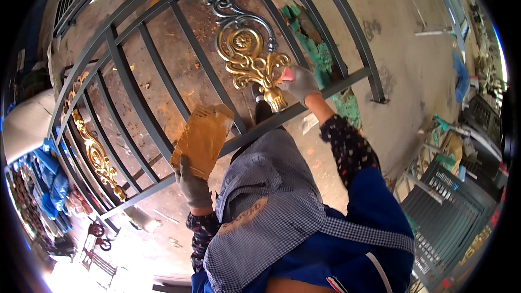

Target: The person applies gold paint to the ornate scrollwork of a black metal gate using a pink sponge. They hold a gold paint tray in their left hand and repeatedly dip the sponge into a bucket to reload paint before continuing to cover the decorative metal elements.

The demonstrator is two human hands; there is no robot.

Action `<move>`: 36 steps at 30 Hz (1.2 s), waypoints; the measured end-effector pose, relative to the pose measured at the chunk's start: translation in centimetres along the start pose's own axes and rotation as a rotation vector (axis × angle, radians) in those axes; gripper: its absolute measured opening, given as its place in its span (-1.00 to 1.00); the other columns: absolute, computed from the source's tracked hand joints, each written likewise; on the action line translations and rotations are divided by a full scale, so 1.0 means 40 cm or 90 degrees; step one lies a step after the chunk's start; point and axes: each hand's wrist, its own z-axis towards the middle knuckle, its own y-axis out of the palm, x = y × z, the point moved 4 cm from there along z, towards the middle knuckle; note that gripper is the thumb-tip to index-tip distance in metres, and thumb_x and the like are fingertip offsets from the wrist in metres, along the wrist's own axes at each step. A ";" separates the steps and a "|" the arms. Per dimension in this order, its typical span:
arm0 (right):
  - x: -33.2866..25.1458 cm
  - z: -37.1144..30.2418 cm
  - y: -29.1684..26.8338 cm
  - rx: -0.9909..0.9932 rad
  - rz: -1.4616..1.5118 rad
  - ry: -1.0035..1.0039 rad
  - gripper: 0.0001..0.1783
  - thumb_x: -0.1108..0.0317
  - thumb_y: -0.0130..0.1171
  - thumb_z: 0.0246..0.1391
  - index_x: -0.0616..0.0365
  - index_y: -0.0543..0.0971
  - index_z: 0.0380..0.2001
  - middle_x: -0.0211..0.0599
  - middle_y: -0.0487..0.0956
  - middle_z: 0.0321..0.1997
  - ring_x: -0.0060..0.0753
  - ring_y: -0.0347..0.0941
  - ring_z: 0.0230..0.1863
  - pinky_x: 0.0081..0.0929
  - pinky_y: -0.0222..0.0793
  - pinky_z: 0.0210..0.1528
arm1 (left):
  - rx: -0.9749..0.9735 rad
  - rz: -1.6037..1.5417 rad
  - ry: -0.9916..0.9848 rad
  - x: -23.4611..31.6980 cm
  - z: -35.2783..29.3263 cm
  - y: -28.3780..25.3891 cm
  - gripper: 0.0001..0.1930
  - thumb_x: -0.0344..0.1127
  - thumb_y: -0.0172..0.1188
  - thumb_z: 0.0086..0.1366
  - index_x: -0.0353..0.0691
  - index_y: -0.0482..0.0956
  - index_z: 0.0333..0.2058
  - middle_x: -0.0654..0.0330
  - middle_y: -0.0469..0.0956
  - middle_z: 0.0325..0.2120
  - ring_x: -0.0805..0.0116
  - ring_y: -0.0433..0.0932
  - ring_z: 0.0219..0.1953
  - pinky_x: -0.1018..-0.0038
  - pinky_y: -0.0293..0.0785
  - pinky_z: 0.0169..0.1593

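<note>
A dark grey metal railing (157, 70) spans the view in front of me, with scrollwork set between its bars. The nearest scroll ornament (241, 40) is gold on its lower part and centre rosette, while its top and upper right curve are still bare grey. My gloved right hand (301, 82) is closed on a small pink pad, perhaps a sponge (287, 74), at the ornament's lower right edge. My gloved left hand (192, 187) grips a piece of cardboard (202, 140) smeared with gold-brown paint, held above the railing's lower rail.
Another gold scroll ornament (97, 157) sits in the railing's left section. Green torn sheeting (315, 49) lies on the floor beneath the bars. Dark slatted metal panels (445, 206) are stacked at the right. Blue wrapped material (51, 176) and a small wheeled frame (99, 239) stand at the left.
</note>
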 end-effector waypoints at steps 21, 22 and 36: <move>-0.097 0.150 0.021 -0.013 -0.155 -0.186 -0.66 0.39 0.20 -0.07 0.08 0.50 -0.14 -0.10 0.55 -0.06 0.10 0.54 -0.13 -0.12 0.47 -0.07 | 0.100 0.042 -0.007 -0.030 0.039 0.002 -0.52 -0.15 0.06 0.41 -0.34 0.30 0.17 0.04 0.41 0.09 0.17 0.48 0.09 0.30 0.53 0.07; -0.108 0.153 0.014 -0.025 -0.181 -0.191 -0.65 0.39 0.21 -0.08 0.07 0.50 -0.13 -0.12 0.54 -0.05 0.10 0.54 -0.13 -0.12 0.47 -0.07 | 0.094 0.012 -0.014 -0.031 0.044 0.012 -0.52 -0.14 0.07 0.41 -0.34 0.30 0.16 0.04 0.41 0.09 0.17 0.48 0.09 0.31 0.53 0.06; -0.272 0.480 -0.010 -0.026 -0.348 -0.462 -0.80 0.42 0.14 -0.04 0.09 0.47 -0.27 -0.17 0.52 -0.14 -0.06 0.55 -0.15 -0.17 0.47 -0.16 | 0.134 0.061 -0.014 -0.043 0.077 0.028 -0.52 -0.11 0.01 0.44 -0.38 0.33 0.14 0.05 0.41 0.08 0.27 0.47 0.07 0.42 0.52 0.05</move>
